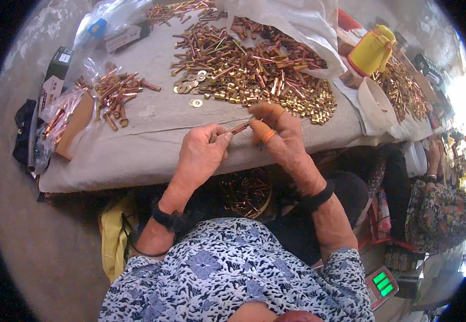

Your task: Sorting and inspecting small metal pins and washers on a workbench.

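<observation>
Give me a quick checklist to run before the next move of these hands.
1. Left hand grips the bolt: ok.
2. Right hand at the bolt's other end: ok.
3. Right hand's grip firm: cannot tell.
4. Finger covers on both hands: not ok, they show only on the right.
5. Gold sleeves near the right hand: ok, piled just beyond it.
6. Loose washers on the table: ok.

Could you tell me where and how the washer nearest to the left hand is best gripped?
I would take the washer by opposite points of its outer edge, from above and from the near side. It is a thin ring, apparently lying flat; only cloth is in front of it, other washers are behind.
</observation>
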Action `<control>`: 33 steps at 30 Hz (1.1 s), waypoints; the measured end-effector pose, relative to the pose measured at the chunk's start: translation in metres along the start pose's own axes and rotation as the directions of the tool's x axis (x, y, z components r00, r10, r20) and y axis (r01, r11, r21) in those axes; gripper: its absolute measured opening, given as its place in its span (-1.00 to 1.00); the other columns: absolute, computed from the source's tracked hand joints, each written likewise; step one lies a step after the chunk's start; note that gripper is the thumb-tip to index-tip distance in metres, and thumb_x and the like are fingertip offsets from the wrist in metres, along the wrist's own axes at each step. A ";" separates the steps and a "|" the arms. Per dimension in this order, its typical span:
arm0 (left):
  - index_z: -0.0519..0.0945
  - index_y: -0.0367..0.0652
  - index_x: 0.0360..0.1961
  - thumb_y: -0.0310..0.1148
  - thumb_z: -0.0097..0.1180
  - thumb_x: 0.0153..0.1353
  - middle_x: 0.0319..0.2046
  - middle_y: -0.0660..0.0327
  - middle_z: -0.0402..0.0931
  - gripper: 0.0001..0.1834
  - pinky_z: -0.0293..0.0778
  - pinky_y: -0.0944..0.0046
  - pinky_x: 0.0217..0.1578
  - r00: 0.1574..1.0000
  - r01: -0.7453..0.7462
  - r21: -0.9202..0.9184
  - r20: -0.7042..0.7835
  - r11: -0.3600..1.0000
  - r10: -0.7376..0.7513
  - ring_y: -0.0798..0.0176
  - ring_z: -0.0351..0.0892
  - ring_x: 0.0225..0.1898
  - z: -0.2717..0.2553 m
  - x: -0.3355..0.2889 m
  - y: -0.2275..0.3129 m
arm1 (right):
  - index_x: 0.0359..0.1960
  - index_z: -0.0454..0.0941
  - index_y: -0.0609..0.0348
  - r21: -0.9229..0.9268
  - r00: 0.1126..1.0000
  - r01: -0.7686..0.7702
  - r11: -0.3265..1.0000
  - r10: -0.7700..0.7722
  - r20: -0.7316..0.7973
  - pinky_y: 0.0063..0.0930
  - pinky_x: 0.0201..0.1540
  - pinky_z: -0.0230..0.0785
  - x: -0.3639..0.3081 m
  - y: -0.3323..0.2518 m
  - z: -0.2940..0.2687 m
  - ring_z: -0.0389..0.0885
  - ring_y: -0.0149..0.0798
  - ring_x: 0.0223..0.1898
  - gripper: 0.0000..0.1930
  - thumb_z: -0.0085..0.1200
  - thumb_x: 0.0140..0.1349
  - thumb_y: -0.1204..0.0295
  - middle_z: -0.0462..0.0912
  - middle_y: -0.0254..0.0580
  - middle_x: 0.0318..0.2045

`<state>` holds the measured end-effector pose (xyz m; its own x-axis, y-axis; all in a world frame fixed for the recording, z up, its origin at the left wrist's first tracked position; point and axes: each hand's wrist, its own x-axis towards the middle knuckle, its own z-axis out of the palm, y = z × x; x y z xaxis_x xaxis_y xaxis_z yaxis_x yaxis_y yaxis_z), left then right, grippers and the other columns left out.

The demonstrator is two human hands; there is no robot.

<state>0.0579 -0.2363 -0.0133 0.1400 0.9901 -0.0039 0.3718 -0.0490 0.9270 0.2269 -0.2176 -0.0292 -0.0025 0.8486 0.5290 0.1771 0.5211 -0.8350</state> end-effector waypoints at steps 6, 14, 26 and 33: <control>0.56 -0.26 -0.41 -0.32 0.02 0.14 -0.69 0.33 0.43 -0.79 0.26 0.41 -0.63 0.999 0.016 -0.018 0.052 1.000 -0.015 0.48 0.35 -0.66 0.001 -0.002 -0.001 | -0.47 0.52 0.23 -0.366 0.974 -0.121 0.923 0.181 0.135 -0.52 -0.50 0.30 0.004 -0.009 -0.014 0.44 -0.35 -0.56 -0.78 0.10 0.12 0.30 0.51 -0.23 -0.60; 0.55 -0.26 -0.40 -0.31 0.01 0.15 -0.69 0.33 0.42 -0.79 0.24 0.44 -0.64 0.998 -0.002 -0.057 0.056 0.998 0.005 0.49 0.33 -0.66 0.000 0.000 -0.006 | -0.62 0.46 0.21 -0.082 0.992 0.111 0.990 -0.115 -0.048 -0.46 -0.55 0.18 0.007 -0.003 0.001 0.34 -0.39 -0.60 -0.72 0.11 0.12 0.29 0.41 -0.29 -0.69; 0.55 -0.25 -0.38 -0.29 0.00 0.17 -0.71 0.34 0.40 -0.78 0.19 0.45 -0.70 0.999 0.029 -0.060 0.016 0.998 -0.028 0.52 0.27 -0.72 0.008 -0.001 -0.002 | 0.07 0.21 0.27 0.658 0.955 -0.254 0.709 0.291 0.054 -0.38 -0.14 0.37 0.000 -0.018 0.013 0.51 -0.14 -0.13 -0.55 -0.11 0.27 0.23 0.46 -0.04 -0.14; 0.52 -0.24 -0.34 -0.30 -0.01 0.20 -0.68 0.30 0.42 -0.79 0.01 0.50 -0.85 0.966 0.060 -0.377 -0.210 0.924 -0.149 0.55 0.15 -0.85 -0.007 0.011 -0.002 | 0.10 0.21 0.33 0.705 0.973 -0.231 0.671 0.148 0.177 -0.26 -0.05 0.35 -0.010 -0.036 -0.003 0.52 -0.01 -0.10 -0.48 -0.17 0.25 0.15 0.45 0.17 -0.09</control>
<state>0.0521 -0.2248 -0.0122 -0.1130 0.9916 -0.0627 0.0062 0.0638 0.9979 0.2234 -0.2448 -0.0039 -0.1506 0.9191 0.3642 -0.5743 0.2185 -0.7890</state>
